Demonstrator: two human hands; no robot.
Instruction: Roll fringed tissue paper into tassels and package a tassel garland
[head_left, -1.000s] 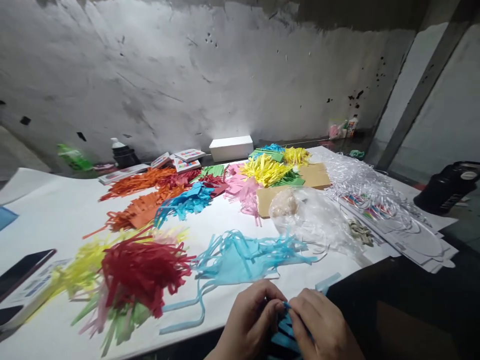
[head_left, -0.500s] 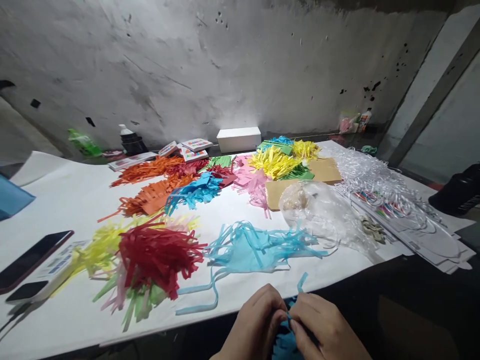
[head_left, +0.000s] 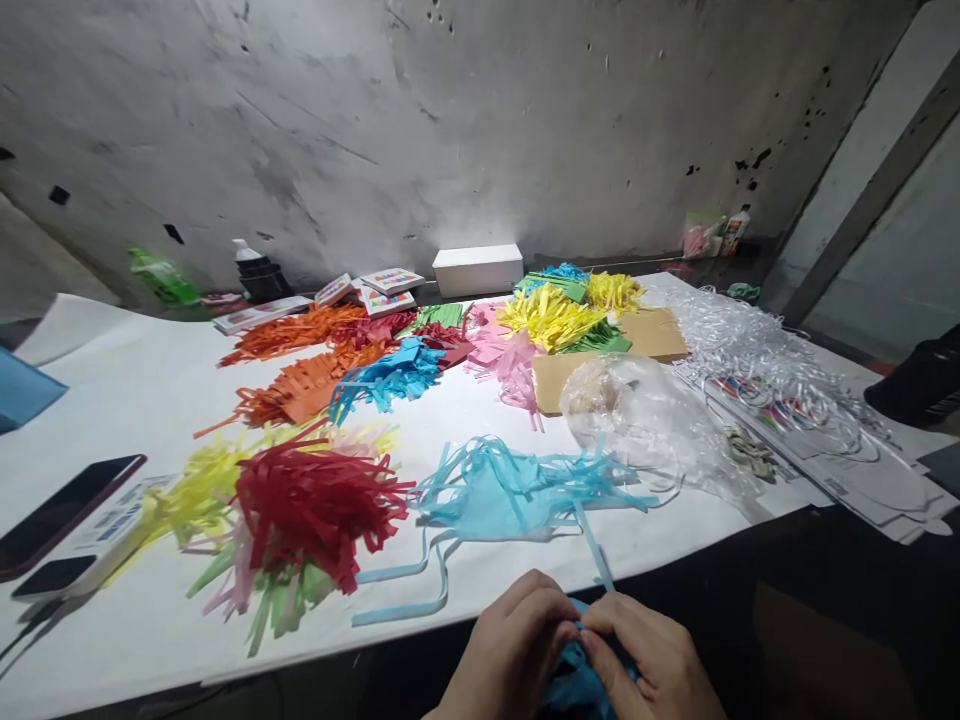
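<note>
At the table's front edge my left hand (head_left: pixel 517 645) and my right hand (head_left: pixel 645 655) meet, thumbs and fingertips pinched together on blue fringed tissue paper (head_left: pixel 574 685). Most of that paper hangs below the edge, partly hidden by my fingers. A blue strip (head_left: pixel 594 548) stretches up from beside my right hand onto the table. Just beyond lies a light blue fringed tissue sheet (head_left: pixel 495 500) with long loose strips. To its left is a heap of dark red fringed tissue (head_left: pixel 322 500) over yellow, pink and green pieces.
Orange fringed paper (head_left: pixel 300 385), yellow fringe (head_left: pixel 551 320) and pink fringe (head_left: pixel 514 365) lie farther back. On the right are a clear plastic bag (head_left: pixel 652 430) and a pile of white string (head_left: pixel 750 340). A phone (head_left: pixel 67 510) lies at the left, a white box (head_left: pixel 478 270) at the back.
My hands have drawn slightly closer together around the blue tissue. The strip by my right hand, short and curled before, now extends farther up the table. The view has shifted slightly.
</note>
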